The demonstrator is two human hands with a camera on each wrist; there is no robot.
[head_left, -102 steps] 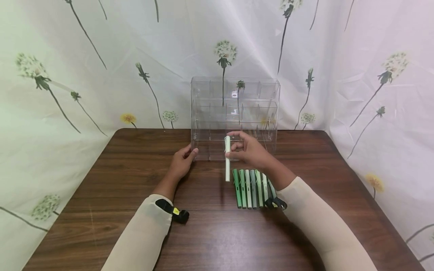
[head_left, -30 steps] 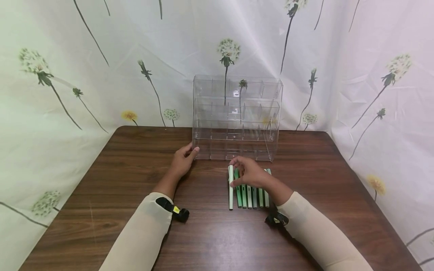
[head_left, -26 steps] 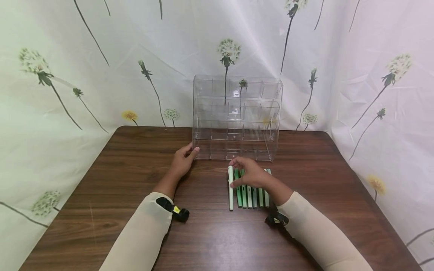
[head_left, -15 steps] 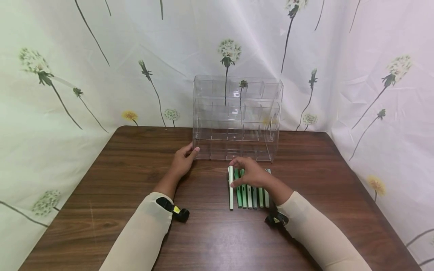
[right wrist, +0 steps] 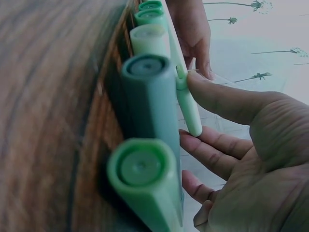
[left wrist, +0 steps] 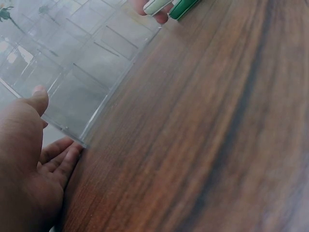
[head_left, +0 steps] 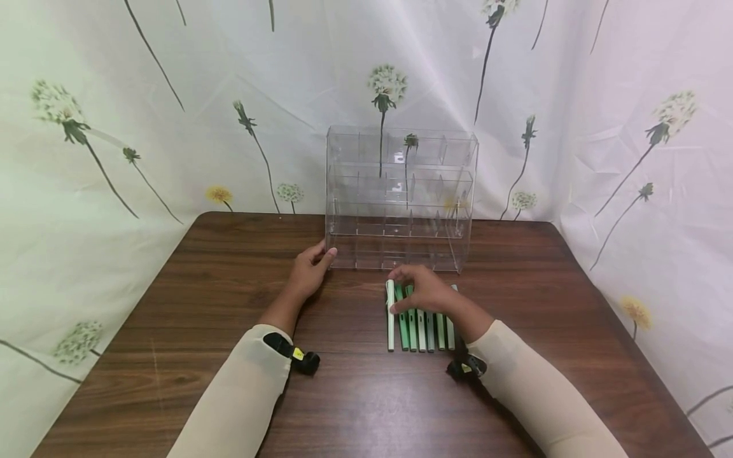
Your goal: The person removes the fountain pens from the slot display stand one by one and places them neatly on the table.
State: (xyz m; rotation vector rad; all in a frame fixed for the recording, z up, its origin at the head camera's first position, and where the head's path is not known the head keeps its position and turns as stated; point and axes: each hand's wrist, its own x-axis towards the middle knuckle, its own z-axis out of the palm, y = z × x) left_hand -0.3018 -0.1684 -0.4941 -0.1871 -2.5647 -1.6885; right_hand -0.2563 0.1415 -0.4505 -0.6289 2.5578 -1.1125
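Observation:
A clear acrylic display rack (head_left: 399,219) with tiers of small compartments stands at the table's back. My left hand (head_left: 307,272) grips its lower left corner; in the left wrist view, the thumb (left wrist: 39,99) lies against the side panel. Between thumb and fingertips, my right hand (head_left: 426,292) pinches a pale mint pen (head_left: 391,327), its clip end away from me. This pen lies at the left of several side-by-side pens in green, cream and grey-green, such as a dark green pen (head_left: 404,334). My right hand hides the tops of some.
The brown wooden table (head_left: 229,273) has its back edge along a white curtain (head_left: 286,76) printed with dandelions. Black wrist straps with cameras sit on both sleeves. The row of pens lies under my right hand and close in front of the rack.
Since the oldest frame, my right hand has brought the mint pen down from before the rack to the row's left end. Over the last second it barely moves. My left hand stays on the rack.

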